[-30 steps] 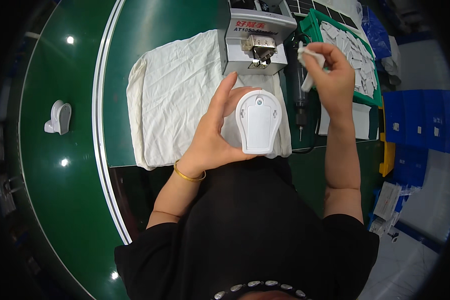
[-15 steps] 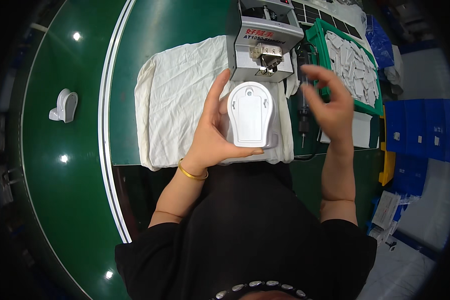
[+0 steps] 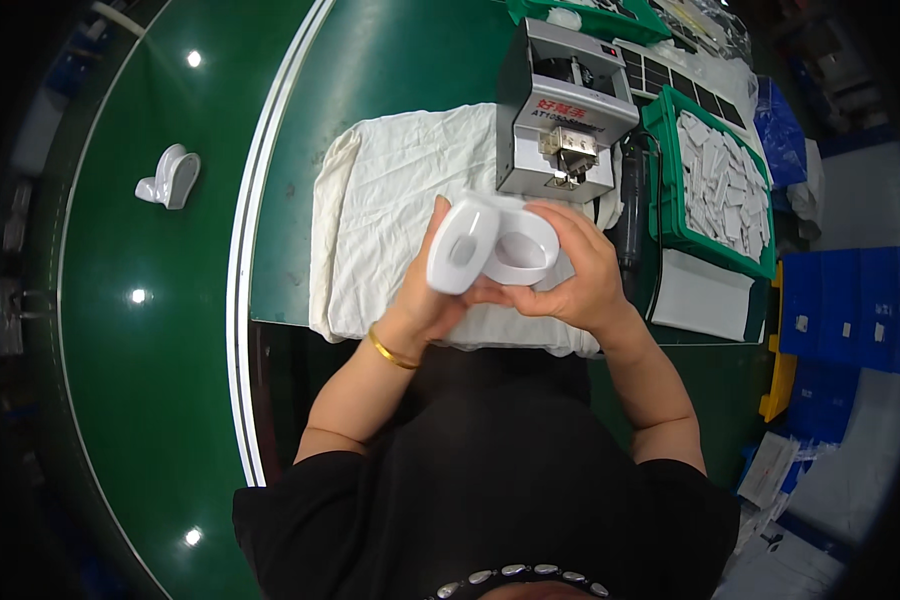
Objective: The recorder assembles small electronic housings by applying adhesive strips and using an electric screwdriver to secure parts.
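Note:
A glossy white plastic housing [image 3: 463, 250] is held over the white cloth, turned so that its round cup-like opening shows beside a smooth oval face. My left hand [image 3: 425, 290] is closed around its left and lower side. My right hand [image 3: 585, 270] grips it from the right, with the thumb low near the cup and the fingers along the far side. Part of the housing is hidden by my fingers. Beyond it stands a grey screw feeder [image 3: 560, 120] with a metal front piece. A dark electric screwdriver [image 3: 630, 205] lies to the feeder's right, its lower end covered by my right hand.
The folded white cloth [image 3: 380, 200] covers part of the green table [image 3: 290, 240]. A green bin [image 3: 670, 200] of small white plastic pieces stands at right, with a white sheet [image 3: 705, 295] nearer me. Another white housing [image 3: 175, 178] rests on the glossy green surface at far left.
My right hand has come in from beside the screwdriver and taken hold of the housing. The housing has been turned from its flat screw-holed face to its cup side. The view has shifted.

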`<state>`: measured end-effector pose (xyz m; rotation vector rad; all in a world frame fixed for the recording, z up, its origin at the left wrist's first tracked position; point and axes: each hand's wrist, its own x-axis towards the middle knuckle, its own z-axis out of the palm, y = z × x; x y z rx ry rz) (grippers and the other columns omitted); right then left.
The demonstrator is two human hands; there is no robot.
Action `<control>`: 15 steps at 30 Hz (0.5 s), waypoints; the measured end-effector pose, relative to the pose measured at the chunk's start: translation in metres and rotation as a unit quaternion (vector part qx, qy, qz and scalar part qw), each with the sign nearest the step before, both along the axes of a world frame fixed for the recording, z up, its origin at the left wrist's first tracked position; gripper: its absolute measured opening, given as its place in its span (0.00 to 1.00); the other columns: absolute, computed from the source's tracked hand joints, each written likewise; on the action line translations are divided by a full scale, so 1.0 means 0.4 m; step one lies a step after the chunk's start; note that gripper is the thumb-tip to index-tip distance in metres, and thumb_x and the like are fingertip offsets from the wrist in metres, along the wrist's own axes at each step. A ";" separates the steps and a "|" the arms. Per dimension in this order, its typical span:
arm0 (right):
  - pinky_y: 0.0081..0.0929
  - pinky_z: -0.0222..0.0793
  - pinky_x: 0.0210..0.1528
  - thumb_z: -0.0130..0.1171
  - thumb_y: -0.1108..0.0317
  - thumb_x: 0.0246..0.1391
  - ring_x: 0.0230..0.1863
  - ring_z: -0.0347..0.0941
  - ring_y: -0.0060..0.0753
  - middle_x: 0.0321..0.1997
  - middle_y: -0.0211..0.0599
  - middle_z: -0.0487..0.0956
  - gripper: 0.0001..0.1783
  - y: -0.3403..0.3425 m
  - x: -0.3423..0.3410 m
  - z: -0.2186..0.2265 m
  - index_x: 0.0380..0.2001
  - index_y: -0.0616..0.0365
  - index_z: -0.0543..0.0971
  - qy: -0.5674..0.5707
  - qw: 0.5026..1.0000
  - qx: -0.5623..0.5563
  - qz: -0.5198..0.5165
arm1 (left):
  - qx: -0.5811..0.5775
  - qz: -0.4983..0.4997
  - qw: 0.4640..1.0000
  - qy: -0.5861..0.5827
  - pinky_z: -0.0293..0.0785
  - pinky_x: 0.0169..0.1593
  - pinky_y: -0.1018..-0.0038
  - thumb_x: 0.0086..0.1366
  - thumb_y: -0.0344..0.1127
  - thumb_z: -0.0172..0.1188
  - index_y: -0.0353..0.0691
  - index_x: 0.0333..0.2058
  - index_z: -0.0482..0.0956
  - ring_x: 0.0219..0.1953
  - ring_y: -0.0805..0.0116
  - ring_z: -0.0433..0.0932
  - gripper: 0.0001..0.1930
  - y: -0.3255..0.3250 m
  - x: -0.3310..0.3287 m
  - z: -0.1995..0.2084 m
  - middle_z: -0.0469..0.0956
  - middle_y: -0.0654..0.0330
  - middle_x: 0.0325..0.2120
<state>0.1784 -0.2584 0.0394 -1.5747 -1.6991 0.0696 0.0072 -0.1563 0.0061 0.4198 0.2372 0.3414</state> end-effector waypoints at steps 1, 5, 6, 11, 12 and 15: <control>0.31 0.72 0.54 0.75 0.62 0.33 0.49 0.77 0.42 0.49 0.46 0.79 0.37 0.001 -0.001 0.007 0.50 0.64 0.76 0.000 1.000 0.003 0.003 | 0.003 0.003 1.000 0.000 0.77 0.51 0.69 0.74 0.57 0.41 0.37 0.62 0.65 0.47 0.58 0.80 0.31 0.026 -0.025 0.000 0.75 0.53 0.52; 0.25 0.70 0.48 0.74 0.64 0.35 0.43 0.75 0.27 0.42 0.36 0.80 0.35 0.010 0.005 0.025 0.50 0.63 0.76 0.220 0.954 -0.204 -0.010 | 0.552 0.178 0.781 0.231 0.73 0.46 0.73 0.61 0.32 0.65 0.38 0.67 0.58 0.45 0.63 0.76 0.37 0.105 -0.093 0.036 0.74 0.54 0.51; 0.23 0.69 0.46 0.74 0.64 0.35 0.41 0.73 0.23 0.41 0.33 0.80 0.34 0.016 0.006 0.023 0.50 0.63 0.77 0.246 0.937 -0.246 0.000 | 0.618 0.120 0.749 0.206 0.73 0.47 0.73 0.57 0.31 0.68 0.40 0.67 0.58 0.46 0.64 0.76 0.40 0.111 -0.113 0.074 0.74 0.55 0.50; 0.24 0.69 0.45 0.76 0.64 0.36 0.40 0.73 0.24 0.43 0.34 0.81 0.37 0.042 0.003 0.028 0.53 0.61 0.76 0.239 0.939 -0.238 0.064 | 0.587 0.003 0.793 0.162 0.71 0.56 0.71 0.50 0.28 0.75 0.40 0.60 0.67 0.50 0.69 0.75 0.38 0.183 -0.079 0.101 0.76 0.62 0.47; 0.25 0.70 0.46 0.77 0.64 0.36 0.42 0.75 0.26 0.46 0.36 0.81 0.38 0.039 0.014 0.028 0.54 0.61 0.75 0.225 0.954 -0.194 0.039 | 0.589 0.026 0.791 0.163 0.72 0.55 0.71 0.49 0.28 0.76 0.38 0.55 0.70 0.51 0.70 0.74 0.34 0.212 -0.071 0.108 0.76 0.61 0.47; 0.27 0.71 0.48 0.77 0.64 0.40 0.48 0.77 0.33 0.53 0.40 0.80 0.41 0.008 0.047 0.056 0.59 0.61 0.72 0.176 0.973 -0.150 0.016 | 0.543 0.162 0.789 0.240 0.74 0.52 0.70 0.49 0.29 0.76 0.37 0.55 0.69 0.50 0.69 0.76 0.35 0.361 0.016 0.106 0.76 0.58 0.47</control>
